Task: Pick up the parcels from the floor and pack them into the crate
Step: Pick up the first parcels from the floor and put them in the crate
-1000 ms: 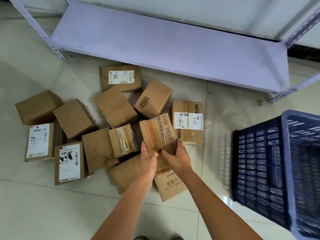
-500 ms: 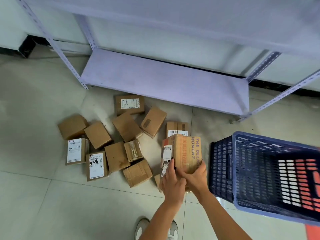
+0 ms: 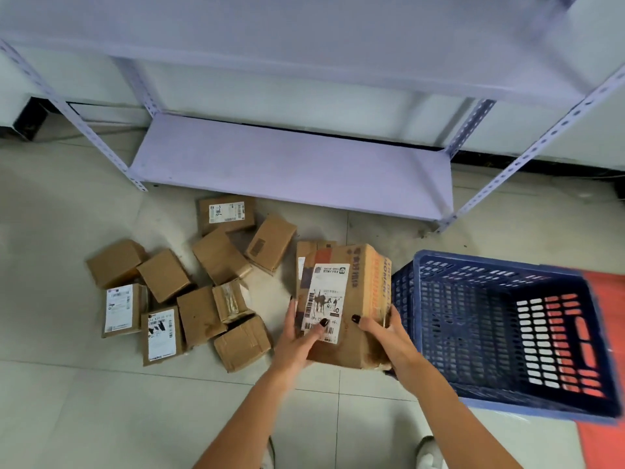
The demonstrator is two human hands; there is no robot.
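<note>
A pale lilac metal shelving unit (image 3: pixel 291 170) fills the far side of the scene, its lowest shelf bare just above the tiled floor (image 3: pixel 101 401). At the right stands a dark blue slatted crate (image 3: pixel 500 333), open at the top; no parcel shows inside it, only its perforated base and an orange surface (image 3: pixel 602 299) visible through the slots and beside it. Just left of the crate, a large cardboard parcel (image 3: pixel 355 299) with a white shipping label and orange printed stripes is held above the floor, its right edge close to the crate's near-left wall. The left hand (image 3: pixel 297 340) grips its near-left side, thumb pressed on the label; the right hand (image 3: pixel 385 336) is wrapped around its near-right corner, thumb on top. Further left, a cluster of smaller brown parcels (image 3: pixel 203 292) lies scattered on the floor, several with white labels, some touching or overlapping.
</note>
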